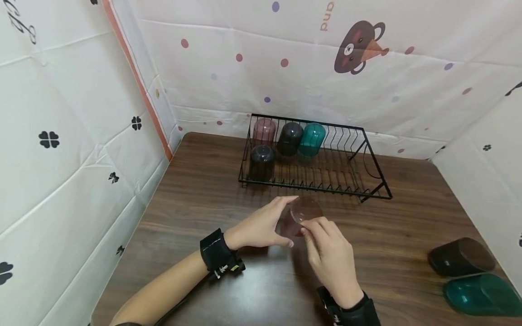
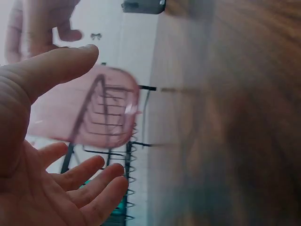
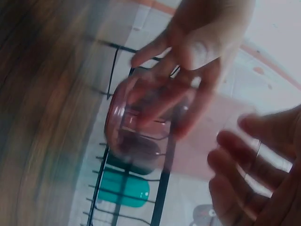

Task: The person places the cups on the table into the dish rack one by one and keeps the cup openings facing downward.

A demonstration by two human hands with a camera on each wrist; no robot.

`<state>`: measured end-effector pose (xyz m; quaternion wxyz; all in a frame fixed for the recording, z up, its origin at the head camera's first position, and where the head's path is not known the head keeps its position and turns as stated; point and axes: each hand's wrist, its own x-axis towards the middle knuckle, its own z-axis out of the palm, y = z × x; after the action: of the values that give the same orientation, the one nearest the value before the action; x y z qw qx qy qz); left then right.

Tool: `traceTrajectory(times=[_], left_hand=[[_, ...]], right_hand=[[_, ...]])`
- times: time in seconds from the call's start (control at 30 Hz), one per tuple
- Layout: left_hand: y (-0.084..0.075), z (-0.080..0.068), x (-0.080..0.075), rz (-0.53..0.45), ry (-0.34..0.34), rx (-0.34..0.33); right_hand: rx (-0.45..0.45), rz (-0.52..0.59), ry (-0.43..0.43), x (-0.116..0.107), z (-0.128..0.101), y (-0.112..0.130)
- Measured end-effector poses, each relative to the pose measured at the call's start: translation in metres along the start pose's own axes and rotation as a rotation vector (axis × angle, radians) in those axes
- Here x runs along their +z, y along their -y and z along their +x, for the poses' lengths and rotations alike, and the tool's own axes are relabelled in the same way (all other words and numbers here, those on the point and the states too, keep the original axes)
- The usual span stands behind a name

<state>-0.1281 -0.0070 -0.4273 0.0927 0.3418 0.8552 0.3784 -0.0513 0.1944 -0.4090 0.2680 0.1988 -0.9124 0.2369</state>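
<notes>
**Pink cup between our hands**

Our right hand [image 1: 330, 258] pinches the cup's [image 1: 301, 217] rim; our left hand [image 1: 261, 226] cups its side with relaxed fingers. It is clear, pale pink, tilted above the table [image 1: 195, 199], just before the rack [image 1: 326, 176].

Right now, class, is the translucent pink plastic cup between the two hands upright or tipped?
Tipped: the translucent pink plastic cup lies sideways between both hands, its round mouth facing the camera.
</notes>
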Motion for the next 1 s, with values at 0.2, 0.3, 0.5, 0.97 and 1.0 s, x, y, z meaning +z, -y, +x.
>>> traceTrajectory(times=[0.2, 0.3, 0.5, 0.97, 1.0], left_hand=[[0.007, 0.001, 0.006, -0.061, -0.004, 0.016], [0.009, 0.000, 0.006, -0.106, -0.007, 0.023], [0.010, 0.000, 0.006, -0.184, -0.016, 0.046], [0.006, 0.000, 0.008, -0.101, 0.005, 0.079], [0.006, 0.000, 0.007, -0.103, 0.004, 0.076]], right_hand=[[-0.107, 0.108, -0.017, 0.007, -0.001, 0.003], [-0.150, 0.182, -0.055, 0.011, -0.001, 0.001], [-0.160, 0.279, -0.199, 0.017, -0.003, -0.003], [0.018, 0.221, -0.085, 0.023, -0.008, -0.018], [0.018, 0.225, -0.084, 0.023, -0.009, -0.018]])
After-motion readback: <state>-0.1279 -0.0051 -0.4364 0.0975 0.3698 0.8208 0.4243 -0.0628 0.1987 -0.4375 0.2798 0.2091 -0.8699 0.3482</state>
